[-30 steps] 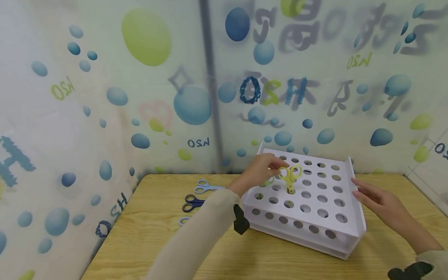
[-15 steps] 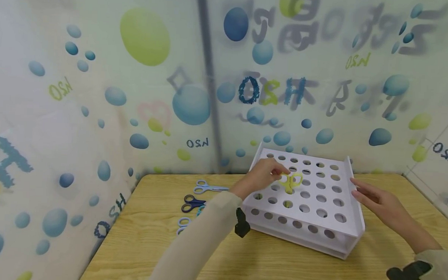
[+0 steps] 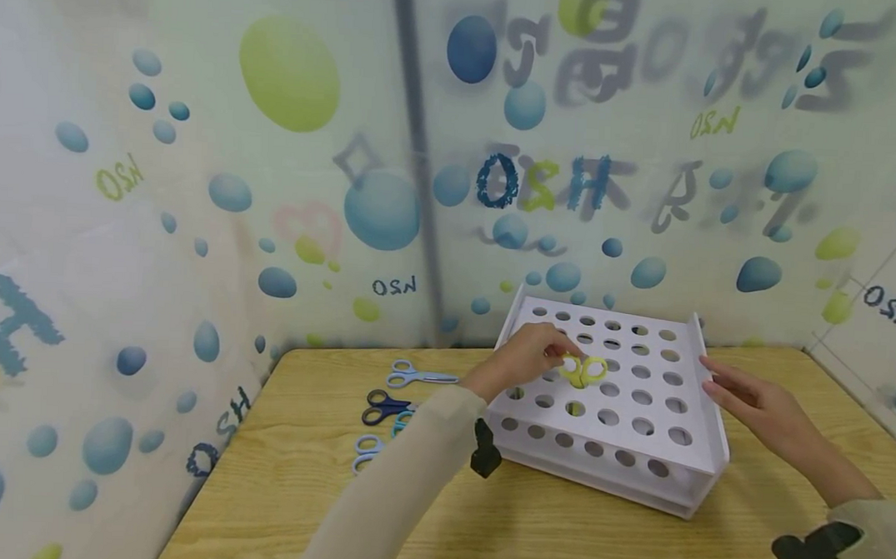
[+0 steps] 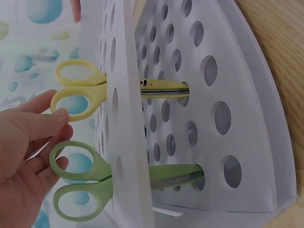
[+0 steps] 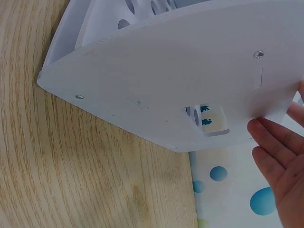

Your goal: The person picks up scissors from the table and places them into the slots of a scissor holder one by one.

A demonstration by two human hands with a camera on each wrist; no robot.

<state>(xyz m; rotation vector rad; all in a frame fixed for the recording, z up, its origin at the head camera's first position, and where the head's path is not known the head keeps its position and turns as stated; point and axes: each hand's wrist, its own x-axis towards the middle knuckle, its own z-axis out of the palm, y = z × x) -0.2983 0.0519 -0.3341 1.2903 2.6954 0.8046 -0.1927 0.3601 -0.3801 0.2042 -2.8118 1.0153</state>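
Observation:
A white rack [image 3: 702, 382] with rows of round holes stands tilted on the wooden table. Yellow scissors [image 3: 585, 370] stand blade-down in one hole, only the handles above the plate. My left hand [image 3: 523, 358] touches their left ring with its fingertips. In the left wrist view, a fingertip of the left hand [image 4: 23, 156] lies against the yellow scissors [image 4: 78, 90], and green scissors [image 4: 78, 185] sit in the neighbouring hole of the rack [image 4: 126, 118]. My right hand [image 3: 750, 401] rests flat-fingered against the rack's right side wall [image 5: 190, 85], the hand [image 5: 280, 161] spread.
Left of the rack lie loose scissors on the table [image 3: 557, 526]: a light blue pair [image 3: 414, 374], a dark blue pair [image 3: 382, 407] and more light blue ones [image 3: 369, 451]. A printed wall stands right behind the rack. The table's front strip is bare wood.
The yellow scissors have sunk deeper into the hole under the left hand, from standing tall to handles only. The right hand has stayed at the rack's side.

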